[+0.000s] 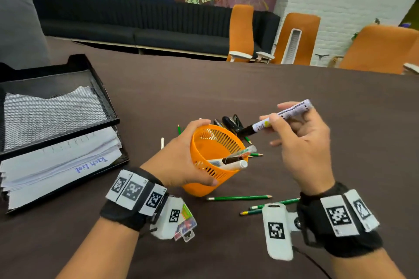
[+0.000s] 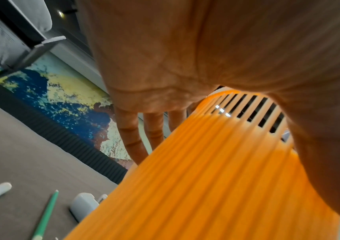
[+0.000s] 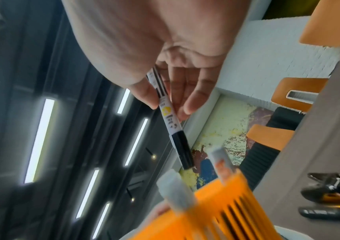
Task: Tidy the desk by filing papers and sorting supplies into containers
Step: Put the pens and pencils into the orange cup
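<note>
Nearest you, three green pencils lie loose on the brown desk between your wrists, not yet sorted. Just beyond, your left hand curls its fingers and thumb round the orange slotted cup, which is tilted with its mouth toward your right side; it already holds several markers. Your right hand pinches a white marker with a black cap between thumb and fingertips, cap end aimed down at the cup's mouth but not yet inside. Behind the cup, black binder clips, more pencils and a white pen-like item remain on the desk. To your left, the black mesh tray stack holds papers in its lower tier, so filing appears largely done, while sorting of supplies looks roughly midway.
</note>
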